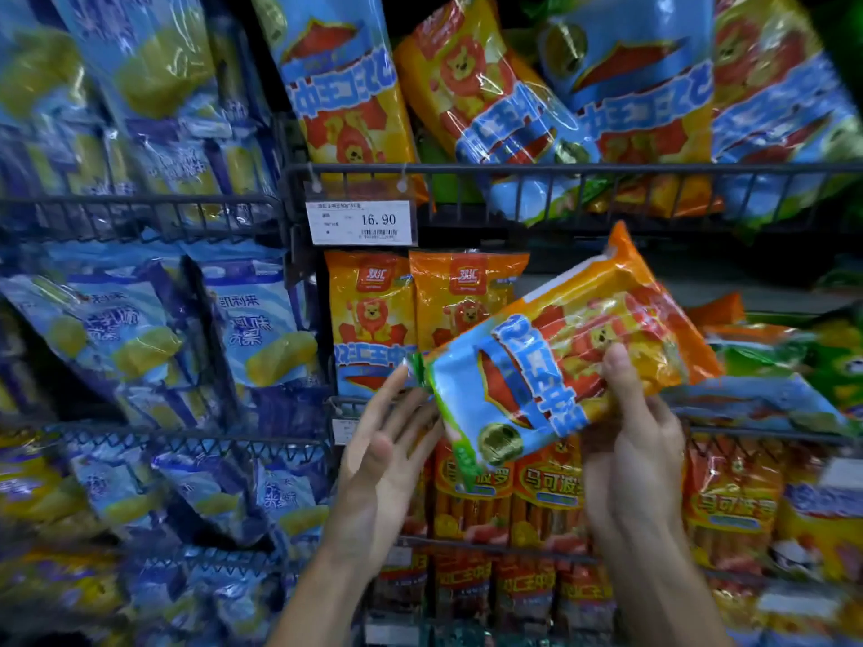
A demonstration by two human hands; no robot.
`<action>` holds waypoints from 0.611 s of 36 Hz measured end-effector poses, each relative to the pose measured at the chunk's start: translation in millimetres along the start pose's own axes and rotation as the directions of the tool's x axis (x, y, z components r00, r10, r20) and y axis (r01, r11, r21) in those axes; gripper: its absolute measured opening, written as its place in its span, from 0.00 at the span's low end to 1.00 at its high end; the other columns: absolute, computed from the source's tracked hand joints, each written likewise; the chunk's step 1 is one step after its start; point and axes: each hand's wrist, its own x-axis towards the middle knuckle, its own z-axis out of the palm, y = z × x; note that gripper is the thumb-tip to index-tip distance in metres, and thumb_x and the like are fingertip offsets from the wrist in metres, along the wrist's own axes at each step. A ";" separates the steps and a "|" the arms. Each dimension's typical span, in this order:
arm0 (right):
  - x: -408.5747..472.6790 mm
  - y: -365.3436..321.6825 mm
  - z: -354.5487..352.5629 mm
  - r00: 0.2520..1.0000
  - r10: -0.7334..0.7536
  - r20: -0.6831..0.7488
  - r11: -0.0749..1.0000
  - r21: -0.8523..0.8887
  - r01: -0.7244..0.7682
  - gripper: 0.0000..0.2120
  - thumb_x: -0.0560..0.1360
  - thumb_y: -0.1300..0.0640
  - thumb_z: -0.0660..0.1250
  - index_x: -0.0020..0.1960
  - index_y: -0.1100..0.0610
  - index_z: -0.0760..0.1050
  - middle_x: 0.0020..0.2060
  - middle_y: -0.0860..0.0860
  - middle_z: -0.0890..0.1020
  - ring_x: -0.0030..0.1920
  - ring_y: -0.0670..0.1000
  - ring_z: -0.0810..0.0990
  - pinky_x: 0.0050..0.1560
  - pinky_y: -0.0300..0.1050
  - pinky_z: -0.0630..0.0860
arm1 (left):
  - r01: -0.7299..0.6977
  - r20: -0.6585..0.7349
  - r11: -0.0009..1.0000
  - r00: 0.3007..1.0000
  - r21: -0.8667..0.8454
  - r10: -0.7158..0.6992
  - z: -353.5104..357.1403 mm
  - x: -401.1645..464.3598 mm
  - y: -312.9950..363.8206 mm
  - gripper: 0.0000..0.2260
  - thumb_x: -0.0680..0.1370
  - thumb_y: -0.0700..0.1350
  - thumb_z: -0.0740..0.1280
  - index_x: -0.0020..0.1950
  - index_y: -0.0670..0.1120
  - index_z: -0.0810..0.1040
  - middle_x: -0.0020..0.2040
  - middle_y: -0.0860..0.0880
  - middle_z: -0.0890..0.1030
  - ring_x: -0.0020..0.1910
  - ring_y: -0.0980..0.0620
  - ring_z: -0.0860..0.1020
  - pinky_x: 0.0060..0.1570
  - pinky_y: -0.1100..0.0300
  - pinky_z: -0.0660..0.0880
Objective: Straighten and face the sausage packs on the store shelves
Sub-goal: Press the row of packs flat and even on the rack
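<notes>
An orange and blue sausage pack (565,347) with a lion picture is held tilted in front of the middle shelf, its orange end up to the right. My right hand (630,441) grips it from below, thumb on its front. Fingers spread, my left hand (383,455) is open, its fingertips at the pack's lower left green corner. Two like packs (373,319) stand upright behind it on the middle shelf. Several more lean crookedly in the top wire basket (560,179).
Blue and yellow snack bags (140,329) fill the wire shelves on the left. A price tag (362,221) reading 16.90 hangs from the top basket. Orange sausage packs (546,497) line the lower shelf. Fallen packs (766,366) lie flat at the right of the middle shelf.
</notes>
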 end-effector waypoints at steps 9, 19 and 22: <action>26.0 -16.3 15.9 0.973 -0.035 0.228 0.916 -0.382 0.122 0.20 0.67 0.37 0.79 0.50 0.50 0.86 0.47 0.50 0.89 0.47 0.50 0.88 0.44 0.42 0.83 | 0.090 0.088 0.753 0.977 0.651 -0.194 12.4 30.4 27.1 0.24 0.69 0.66 0.79 0.64 0.71 0.79 0.64 0.61 0.83 0.67 0.59 0.79 0.63 0.63 0.78; 31.4 -13.5 8.5 0.946 0.024 0.324 0.885 -0.446 0.130 0.16 0.74 0.39 0.72 0.59 0.43 0.81 0.55 0.47 0.86 0.54 0.48 0.86 0.47 0.39 0.82 | -0.083 0.043 0.804 0.996 0.589 0.072 39.5 33.2 5.7 0.18 0.72 0.53 0.77 0.58 0.71 0.84 0.58 0.60 0.86 0.60 0.57 0.84 0.59 0.62 0.80; 29.9 -12.1 4.4 0.934 -0.045 0.355 0.837 -0.496 0.229 0.09 0.76 0.42 0.74 0.53 0.42 0.81 0.48 0.45 0.87 0.48 0.45 0.86 0.44 0.34 0.79 | -0.135 0.057 0.797 0.990 0.588 0.126 45.8 38.8 1.4 0.19 0.74 0.49 0.76 0.58 0.71 0.83 0.58 0.63 0.85 0.60 0.60 0.83 0.57 0.65 0.80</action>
